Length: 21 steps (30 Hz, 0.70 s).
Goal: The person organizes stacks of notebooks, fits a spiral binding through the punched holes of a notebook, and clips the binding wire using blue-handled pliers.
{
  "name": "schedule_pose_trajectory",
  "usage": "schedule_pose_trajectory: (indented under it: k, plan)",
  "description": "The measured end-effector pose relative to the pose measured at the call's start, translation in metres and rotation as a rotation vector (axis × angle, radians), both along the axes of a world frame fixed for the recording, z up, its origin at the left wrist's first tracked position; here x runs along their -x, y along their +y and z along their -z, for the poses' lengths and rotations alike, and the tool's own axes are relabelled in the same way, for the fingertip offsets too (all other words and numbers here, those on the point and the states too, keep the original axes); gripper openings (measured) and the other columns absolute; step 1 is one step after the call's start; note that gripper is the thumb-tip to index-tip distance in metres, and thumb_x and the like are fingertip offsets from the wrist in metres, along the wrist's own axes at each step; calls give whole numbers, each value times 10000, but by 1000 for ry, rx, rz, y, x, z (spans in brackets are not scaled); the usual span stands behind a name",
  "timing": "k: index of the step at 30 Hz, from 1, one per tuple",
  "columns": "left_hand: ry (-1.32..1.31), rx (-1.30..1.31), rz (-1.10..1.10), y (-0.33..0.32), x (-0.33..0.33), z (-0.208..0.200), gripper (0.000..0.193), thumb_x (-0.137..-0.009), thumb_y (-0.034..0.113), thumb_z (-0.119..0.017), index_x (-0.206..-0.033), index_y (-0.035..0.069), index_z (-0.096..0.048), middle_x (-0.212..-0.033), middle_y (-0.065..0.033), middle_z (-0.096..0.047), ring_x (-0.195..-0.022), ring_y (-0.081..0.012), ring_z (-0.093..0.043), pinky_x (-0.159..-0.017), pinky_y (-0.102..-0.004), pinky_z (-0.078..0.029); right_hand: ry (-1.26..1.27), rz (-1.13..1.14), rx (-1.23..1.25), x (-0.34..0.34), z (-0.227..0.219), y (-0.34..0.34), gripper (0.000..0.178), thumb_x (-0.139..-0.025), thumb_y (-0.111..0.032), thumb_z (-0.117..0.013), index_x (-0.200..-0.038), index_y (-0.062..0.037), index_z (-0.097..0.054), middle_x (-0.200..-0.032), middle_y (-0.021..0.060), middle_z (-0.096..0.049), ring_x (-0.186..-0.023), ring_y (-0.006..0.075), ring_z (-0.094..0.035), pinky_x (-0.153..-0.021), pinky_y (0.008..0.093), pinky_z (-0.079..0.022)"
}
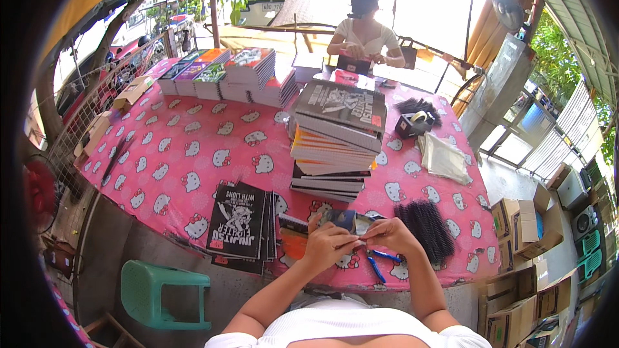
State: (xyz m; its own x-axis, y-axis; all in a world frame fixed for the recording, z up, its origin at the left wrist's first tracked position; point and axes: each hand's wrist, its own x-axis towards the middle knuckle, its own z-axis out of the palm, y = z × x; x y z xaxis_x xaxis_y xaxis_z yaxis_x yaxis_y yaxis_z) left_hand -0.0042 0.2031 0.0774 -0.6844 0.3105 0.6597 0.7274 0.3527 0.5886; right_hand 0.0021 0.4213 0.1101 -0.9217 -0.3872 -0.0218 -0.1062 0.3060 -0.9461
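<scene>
My left hand [330, 243] and my right hand [392, 235] meet close to the table's near edge. Both have their fingers closed in a pinch, the fingertips almost touching. What lies between them is too small to make out. Just behind and under my left hand is a book with an orange and dark cover [293, 237], partly covered by that hand. Blue-handled pliers [377, 266] lie on the cloth below my right hand. To the right of that hand rests a pile of black spiral binding coils [425, 229].
A tall stack of books [338, 135] rises ahead of my hands. Black-covered books [240, 222] lie to the left. Farther back are more book stacks [248, 74], a tape dispenser [414, 124] and clear plastic sleeves [445, 158]. Another person [364, 35] works across the pink-covered table [161, 174].
</scene>
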Motion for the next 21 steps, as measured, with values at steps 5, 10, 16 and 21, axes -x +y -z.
schedule_pose_trajectory:
  k: [5, 10, 16, 21]
  plan:
    - [15, 12, -11, -1, 2, 2, 128, -696, 290, -761, -752, 177, -737, -724, 52, -666, -707, -93, -583, -977, -381, -245, -17, 48, 124, -4, 5, -2, 203, -735, 69, -662, -925, 9, -699, -826, 61, -645, -698, 107, -596, -614, 241, -491]
    - [-1, -7, -17, 0, 2, 3, 139, -696, 302, -759, -758, 180, -738, -720, 50, -667, -712, -93, -582, -991, -385, -234, 0, -31, 52, -5, 3, 1, 182, -769, 40, -659, -948, 16, -676, -827, 56, -643, -735, 111, -600, -647, 245, -488]
    - [-56, -2, -133, 7, -2, 0, 192, -697, 318, -751, -811, 165, -727, -719, 39, -665, -730, -119, -586, -993, -393, -256, 40, 61, -255, -14, -13, -9, 191, -770, -2, -674, -960, 1, -656, -781, 67, -628, -704, 129, -582, -643, 246, -469]
    - [-80, 33, -149, 8, 2, 2, 265, -715, 319, -732, -905, 141, -684, -803, 8, -660, -806, -169, -593, -1009, -407, -259, 481, 186, -386, -22, -7, -26, 254, -736, -35, -699, -985, -33, -650, -813, 117, -578, -672, 234, -603, -615, 299, -482]
